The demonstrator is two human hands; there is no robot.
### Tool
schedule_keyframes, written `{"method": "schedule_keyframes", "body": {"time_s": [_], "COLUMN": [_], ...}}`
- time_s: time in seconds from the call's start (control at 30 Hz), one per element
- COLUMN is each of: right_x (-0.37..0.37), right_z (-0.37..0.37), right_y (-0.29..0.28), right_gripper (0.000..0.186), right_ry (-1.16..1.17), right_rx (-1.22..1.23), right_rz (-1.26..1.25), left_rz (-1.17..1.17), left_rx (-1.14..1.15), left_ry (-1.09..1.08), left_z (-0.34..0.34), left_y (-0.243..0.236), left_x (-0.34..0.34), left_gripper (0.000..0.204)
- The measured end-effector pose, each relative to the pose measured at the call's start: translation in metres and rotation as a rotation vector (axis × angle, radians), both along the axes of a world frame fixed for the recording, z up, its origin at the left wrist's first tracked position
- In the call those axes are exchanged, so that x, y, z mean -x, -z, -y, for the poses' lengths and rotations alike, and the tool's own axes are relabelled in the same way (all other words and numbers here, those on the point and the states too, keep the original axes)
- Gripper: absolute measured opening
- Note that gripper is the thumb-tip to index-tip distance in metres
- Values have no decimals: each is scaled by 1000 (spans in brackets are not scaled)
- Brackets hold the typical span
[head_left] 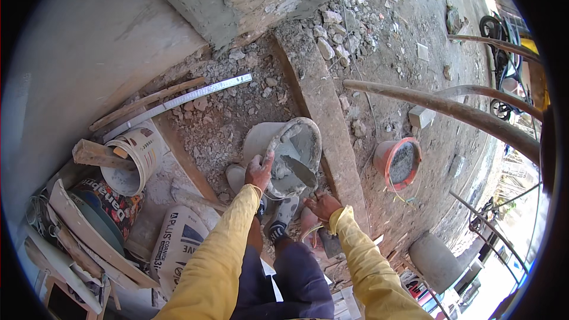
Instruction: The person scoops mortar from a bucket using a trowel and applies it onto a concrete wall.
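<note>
A grey, mortar-caked bucket (255,137) stands tilted in front of my feet, its mouth facing right and toward me. Wet grey mortar (303,141) coats its inside. My left hand (259,172) grips the near left part of the rim, fingers curled over it. At the bucket's near right side, my right hand (323,206) is closed around the handle of a trowel, most of which the fingers hide. The trowel's grey blade (299,170) reaches into the bucket's mouth against the mortar. Below my right hand sits a pinkish container (310,225), partly covered by my arm.
A concrete ledge (323,101) runs along the bucket's right. Beyond it stands an orange-red bucket (398,163) of grey material. Wooden poles (438,105) cross at right. Rubble (335,38) lies ahead. A white bucket (131,160), a bag (178,243) and boards crowd the left.
</note>
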State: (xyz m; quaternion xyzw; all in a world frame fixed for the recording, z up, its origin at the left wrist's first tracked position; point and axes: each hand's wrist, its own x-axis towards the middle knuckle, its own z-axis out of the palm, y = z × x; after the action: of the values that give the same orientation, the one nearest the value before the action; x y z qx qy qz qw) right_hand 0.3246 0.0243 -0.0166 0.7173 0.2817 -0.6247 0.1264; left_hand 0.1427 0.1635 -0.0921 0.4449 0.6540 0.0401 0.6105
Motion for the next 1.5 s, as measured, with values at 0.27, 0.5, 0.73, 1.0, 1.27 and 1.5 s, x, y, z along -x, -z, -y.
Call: {"method": "schedule_keyframes", "body": {"time_s": [0.27,0.5,0.73,1.0,1.27,1.5], "right_x": [-64,-89,-112,-125,-109,-185], "right_z": [-8,-124,-169,-209,-213,-201], "right_y": [-2,27,110,148,118,70], "right_gripper": [56,55,52,41,29,25], "right_ry": [166,-183,-235,-334,-412,-539], "right_rx": [-41,-257,-376,-336,-423,-791], "right_rz": [-265,-146,-232,-15,175,224], "left_rz": [-231,-120,-24,167,182,309], "left_rx": [-88,139,43,35,50,36], "left_ry": [-115,-399,-471,-524,-497,-445], "left_z": [-44,-95,-107,-108,-113,-161], "left_y": [-32,-64,-41,3,4,10], "left_x": [-3,-34,-69,-60,-71,-58], "left_gripper": [67,80,79,71,72,74]}}
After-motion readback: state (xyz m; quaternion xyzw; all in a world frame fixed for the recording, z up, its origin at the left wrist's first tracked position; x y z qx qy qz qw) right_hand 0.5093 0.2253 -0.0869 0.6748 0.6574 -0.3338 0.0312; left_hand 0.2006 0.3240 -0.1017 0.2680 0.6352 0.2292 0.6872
